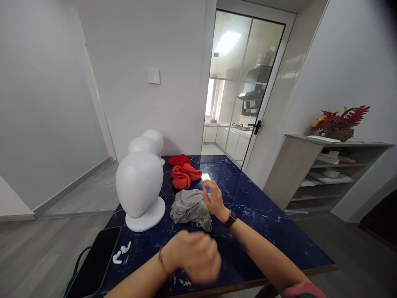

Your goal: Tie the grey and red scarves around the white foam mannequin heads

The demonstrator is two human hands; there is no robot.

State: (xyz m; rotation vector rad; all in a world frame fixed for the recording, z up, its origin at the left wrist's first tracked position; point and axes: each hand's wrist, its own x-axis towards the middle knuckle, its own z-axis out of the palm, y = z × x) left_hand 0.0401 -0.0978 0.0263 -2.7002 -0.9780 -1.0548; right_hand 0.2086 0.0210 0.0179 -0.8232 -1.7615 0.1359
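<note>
My left hand (197, 256) is over the near part of the table, smeared by motion. Its fingers look curled into a loose fist, with nothing visible in them. Beyond it, a crumpled grey cloth item (189, 207), perhaps a cap, lies on the tabletop. My right hand (214, 200) is at the right edge of this grey cloth, thumb and forefinger curved with a gap between them. Whether it touches the cloth I cannot tell. Behind the grey piece lie a crumpled red cloth item (185, 174) and a flatter red one (179, 160). A white foam head (139, 186) stands upright to their left.
Two more foam heads (142, 145) stand behind the nearest one. A black phone (97, 260) and white earbuds (122, 251) lie at the front left of the dark blue marbled table (263, 223). A glass door (235, 91) and a shelf unit (310, 165) are beyond.
</note>
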